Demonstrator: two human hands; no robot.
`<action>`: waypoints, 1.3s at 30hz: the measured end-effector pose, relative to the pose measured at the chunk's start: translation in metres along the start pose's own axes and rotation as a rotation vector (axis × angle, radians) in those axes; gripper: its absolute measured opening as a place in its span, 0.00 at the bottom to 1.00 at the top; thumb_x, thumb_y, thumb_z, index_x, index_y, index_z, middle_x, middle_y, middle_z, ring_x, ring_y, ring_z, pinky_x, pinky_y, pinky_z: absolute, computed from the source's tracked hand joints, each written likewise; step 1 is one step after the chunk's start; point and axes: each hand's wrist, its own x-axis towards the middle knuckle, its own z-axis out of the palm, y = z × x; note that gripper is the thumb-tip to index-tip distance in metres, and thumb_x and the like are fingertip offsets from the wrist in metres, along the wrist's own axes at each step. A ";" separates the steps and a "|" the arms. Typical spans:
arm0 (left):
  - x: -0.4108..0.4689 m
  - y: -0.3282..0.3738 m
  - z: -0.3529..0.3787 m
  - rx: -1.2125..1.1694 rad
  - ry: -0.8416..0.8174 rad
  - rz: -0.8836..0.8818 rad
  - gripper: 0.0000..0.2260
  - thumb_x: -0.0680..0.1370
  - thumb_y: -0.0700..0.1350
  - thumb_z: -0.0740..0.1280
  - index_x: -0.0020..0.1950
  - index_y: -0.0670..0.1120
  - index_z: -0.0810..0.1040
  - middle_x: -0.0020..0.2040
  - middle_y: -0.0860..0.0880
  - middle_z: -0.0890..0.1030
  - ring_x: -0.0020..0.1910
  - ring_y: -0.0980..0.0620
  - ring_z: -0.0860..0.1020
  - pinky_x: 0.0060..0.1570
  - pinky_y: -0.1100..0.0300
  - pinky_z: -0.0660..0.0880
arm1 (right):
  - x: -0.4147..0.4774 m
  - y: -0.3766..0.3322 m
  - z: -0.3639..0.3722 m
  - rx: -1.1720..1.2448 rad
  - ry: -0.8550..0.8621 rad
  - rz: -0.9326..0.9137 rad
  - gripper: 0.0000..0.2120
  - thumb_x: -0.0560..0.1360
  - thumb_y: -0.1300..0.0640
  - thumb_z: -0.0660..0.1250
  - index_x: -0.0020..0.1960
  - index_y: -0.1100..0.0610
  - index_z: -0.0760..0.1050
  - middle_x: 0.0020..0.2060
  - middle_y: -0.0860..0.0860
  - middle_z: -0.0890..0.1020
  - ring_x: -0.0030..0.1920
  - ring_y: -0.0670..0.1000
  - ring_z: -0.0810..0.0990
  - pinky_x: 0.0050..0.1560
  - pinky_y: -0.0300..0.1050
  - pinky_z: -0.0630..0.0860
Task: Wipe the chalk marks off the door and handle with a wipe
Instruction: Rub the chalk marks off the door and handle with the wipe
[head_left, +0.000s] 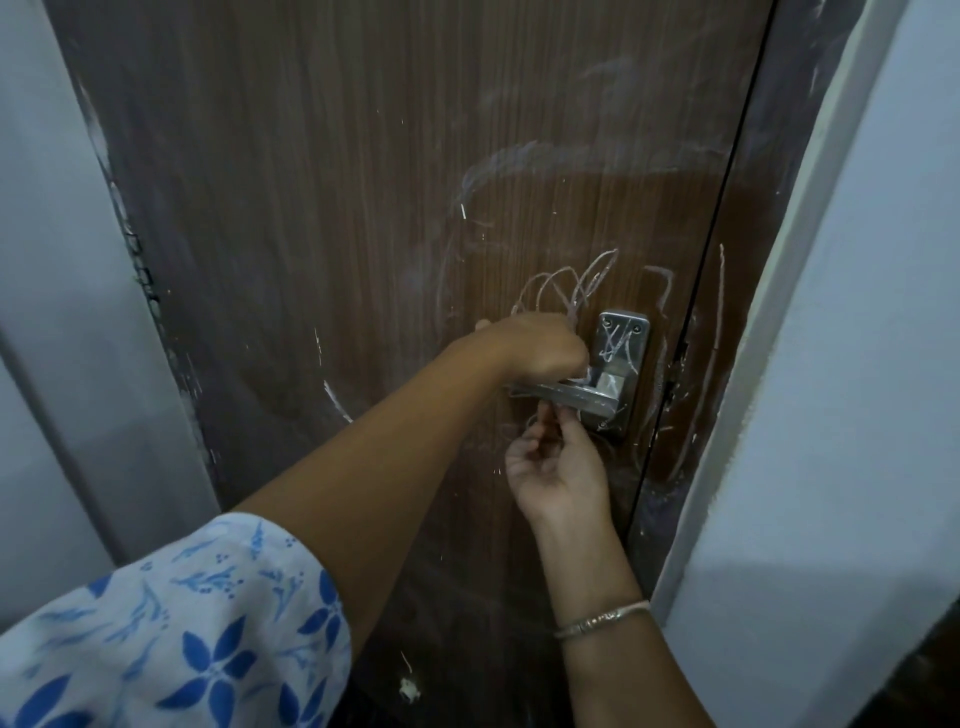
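wipe (586, 372): soft, limp; judged best kept bunched.
handle (571, 393): rigid, slick metal.
left hand (540, 345): curled over wipe.
right hand (558, 467): raised underneath; grip cannot be told.

- Wipe (586, 372): almost wholly buried under the left hand's (535, 348) curled fingers; only a pale scrap, probably it, shows.
- Lever handle (582, 399): top covered by that hand.
- Right hand (558, 470): fingertips blurred beneath the lever, grip unclear.
- Sleeve (171, 623): cut off at the lower-left edge.
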 end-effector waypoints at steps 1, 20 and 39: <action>0.001 0.000 0.001 -0.005 0.000 -0.034 0.09 0.76 0.48 0.60 0.37 0.48 0.73 0.41 0.49 0.77 0.47 0.46 0.78 0.54 0.45 0.75 | 0.001 0.000 0.002 0.036 0.021 0.007 0.09 0.73 0.59 0.67 0.53 0.58 0.77 0.36 0.50 0.79 0.30 0.42 0.70 0.24 0.32 0.65; -0.004 -0.016 0.009 -0.046 0.236 0.049 0.25 0.73 0.56 0.44 0.39 0.54 0.82 0.52 0.55 0.78 0.58 0.51 0.65 0.59 0.42 0.54 | -0.012 -0.002 -0.033 -0.053 0.097 -0.282 0.07 0.75 0.65 0.65 0.53 0.62 0.75 0.50 0.60 0.80 0.46 0.52 0.81 0.36 0.38 0.80; -0.025 -0.012 0.010 -0.060 0.348 0.219 0.21 0.73 0.48 0.64 0.65 0.59 0.70 0.56 0.52 0.75 0.61 0.46 0.65 0.49 0.48 0.56 | -0.034 -0.055 0.005 -1.327 -0.002 -1.718 0.11 0.71 0.63 0.70 0.53 0.62 0.78 0.51 0.58 0.79 0.47 0.52 0.79 0.44 0.41 0.78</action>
